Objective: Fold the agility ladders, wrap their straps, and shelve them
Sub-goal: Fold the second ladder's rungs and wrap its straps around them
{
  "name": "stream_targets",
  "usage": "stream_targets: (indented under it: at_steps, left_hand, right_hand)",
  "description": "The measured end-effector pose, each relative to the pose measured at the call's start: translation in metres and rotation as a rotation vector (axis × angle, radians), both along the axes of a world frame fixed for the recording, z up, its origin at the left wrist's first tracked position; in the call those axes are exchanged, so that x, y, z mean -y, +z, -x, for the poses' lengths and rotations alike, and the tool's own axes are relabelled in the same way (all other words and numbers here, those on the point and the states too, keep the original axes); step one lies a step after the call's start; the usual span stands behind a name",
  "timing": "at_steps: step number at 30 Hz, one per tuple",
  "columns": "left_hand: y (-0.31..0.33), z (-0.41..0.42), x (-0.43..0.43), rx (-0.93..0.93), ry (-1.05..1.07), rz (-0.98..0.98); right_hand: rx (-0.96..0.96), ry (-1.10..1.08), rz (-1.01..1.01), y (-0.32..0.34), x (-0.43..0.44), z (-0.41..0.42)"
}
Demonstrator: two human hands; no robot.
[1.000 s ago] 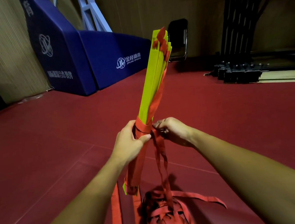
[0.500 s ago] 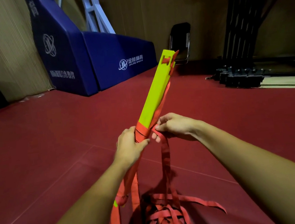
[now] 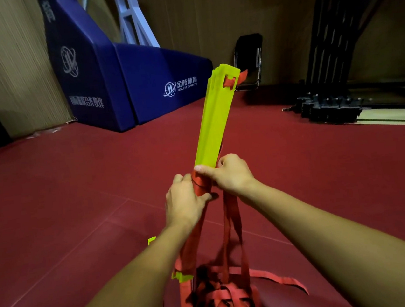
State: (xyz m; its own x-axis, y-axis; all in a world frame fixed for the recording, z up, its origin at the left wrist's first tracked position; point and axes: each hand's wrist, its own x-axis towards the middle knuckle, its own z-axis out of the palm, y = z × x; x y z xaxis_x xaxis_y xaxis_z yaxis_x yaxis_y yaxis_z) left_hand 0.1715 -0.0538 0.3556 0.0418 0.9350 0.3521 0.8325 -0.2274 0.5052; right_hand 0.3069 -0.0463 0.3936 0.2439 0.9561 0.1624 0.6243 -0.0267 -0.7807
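Centre of view, above a dark red sports floor point(image 3: 62, 194), a stacked bundle of flat yellow-green plastic ladder rungs point(image 3: 215, 124) is held tilted, top end leaning away and to the right, with a red strap tab threaded through the slot at its top. Left hand point(image 3: 185, 203) grips the bundle low down, fingers curled round it, thumb across a red webbing strap wrap point(image 3: 201, 185) banding the rungs. Right hand point(image 3: 229, 173) sits just above and right of it, thumb laid across the yellow face, fingers curled round the far side; it looks like it pinches strap there too, but that side is hidden. Loose red strap lengths point(image 3: 231, 225) hang from under the right hand to a tangled red strap pile point(image 3: 226, 302) on the floor between the forearms. The bundle's lower yellow end pokes out beside the left forearm. Behind: blue padded base point(image 3: 138, 85) with white logo, black folding chair point(image 3: 248, 59), black metal frame base point(image 3: 330, 108) far right.
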Motion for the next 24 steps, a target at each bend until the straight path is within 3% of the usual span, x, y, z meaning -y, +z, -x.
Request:
stream_targets:
  at_steps: [7, 12, 14, 17, 19, 24]
  left_hand:
    - [0.004, -0.006, 0.006, -0.103, 0.132, -0.045]
    - [0.004, -0.008, 0.005, -0.129, 0.053, -0.053]
    - [0.003, -0.007, -0.002, -0.001, -0.076, 0.027]
    - [0.007, 0.0, -0.008, 0.36, -0.298, 0.373]
    - [0.007, 0.007, -0.011, 0.56, -0.369, 0.504]
    - [-0.004, 0.02, -0.02, 0.499, -0.366, 0.457]
  right_hand:
    - [-0.047, -0.01, 0.027, -0.004, -0.002, 0.001]
    - [-0.06, -0.026, 0.0, -0.006, -0.002, -0.003]
    - [-0.064, 0.002, -0.007, -0.006, -0.003, -0.008]
    - [-0.048, 0.059, -0.017, -0.006, -0.004, -0.015]
    - [-0.04, 0.079, -0.011, -0.007, -0.006, -0.018]
    - [-0.132, 0.183, 0.009, -0.009, -0.006, -0.022]
